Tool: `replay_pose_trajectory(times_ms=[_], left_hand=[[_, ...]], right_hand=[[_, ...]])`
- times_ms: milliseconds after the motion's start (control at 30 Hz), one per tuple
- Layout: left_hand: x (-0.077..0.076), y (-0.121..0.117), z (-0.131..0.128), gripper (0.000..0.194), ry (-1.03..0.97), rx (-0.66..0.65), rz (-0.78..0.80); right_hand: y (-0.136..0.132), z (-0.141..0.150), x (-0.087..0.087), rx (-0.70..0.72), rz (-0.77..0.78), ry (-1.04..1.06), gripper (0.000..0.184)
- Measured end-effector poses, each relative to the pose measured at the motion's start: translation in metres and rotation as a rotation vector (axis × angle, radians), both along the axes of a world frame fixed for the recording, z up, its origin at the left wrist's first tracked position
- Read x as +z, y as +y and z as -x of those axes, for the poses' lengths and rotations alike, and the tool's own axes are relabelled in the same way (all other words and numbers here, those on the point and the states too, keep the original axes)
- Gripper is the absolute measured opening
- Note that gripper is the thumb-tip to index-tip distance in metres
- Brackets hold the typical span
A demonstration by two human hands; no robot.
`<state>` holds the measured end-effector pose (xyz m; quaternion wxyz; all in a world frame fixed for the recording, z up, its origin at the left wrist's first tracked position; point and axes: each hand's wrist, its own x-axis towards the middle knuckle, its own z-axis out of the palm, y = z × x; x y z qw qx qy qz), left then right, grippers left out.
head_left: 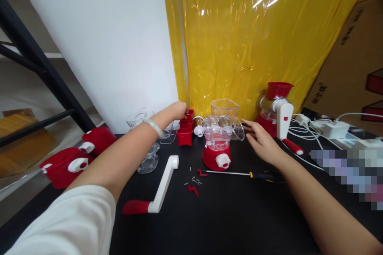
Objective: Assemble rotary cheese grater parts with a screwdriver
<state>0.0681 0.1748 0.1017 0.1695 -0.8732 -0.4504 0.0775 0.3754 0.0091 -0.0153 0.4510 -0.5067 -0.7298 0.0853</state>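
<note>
Yellow plastic sheeting (254, 48) and a white panel (110, 48) stand behind a black desk (239, 219). At its back edge, a row of red containers (184, 136) sits just left of a metal grating drum (198, 124). The left hand (177, 110) is at the far end of that row; its fingers are mostly hidden, so I cannot tell whether they grasp anything. The right hand (262, 143) is spread and holds nothing, its fingers (253, 124) just beside a clear housing (213, 129) on a red base (217, 159); contact is unclear.

Handling one container well probably means pinching its rim alone and lifting straight up, so neighbours don't drag along, while the right fingers steady the housing lightly.

Counted: at least three red containers; four red bases, two at far left, one central, one under the assembled grinder (275, 107); two cranks, one loose (164, 185); two small red brackets (193, 190); one screwdriver (265, 175). Several screws (196, 180) lie too close together for a sure number.
</note>
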Motion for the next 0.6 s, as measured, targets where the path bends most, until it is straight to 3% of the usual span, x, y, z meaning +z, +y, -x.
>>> replay_pose_trajectory(times_ms=[367,600], left_hand=[[-0.0072,-0.0014,0.0044,0.02,-0.066,-0.012,-0.019],[-0.0009,-0.0009,0.0021,0.02,-0.078,-0.005,0.0]], right_hand=[[0.0018,-0.003,-0.0039,0.02,-0.006,-0.013,0.048],[0.0014,-0.0033,-0.0043,0.016,0.0,-0.022,0.048]])
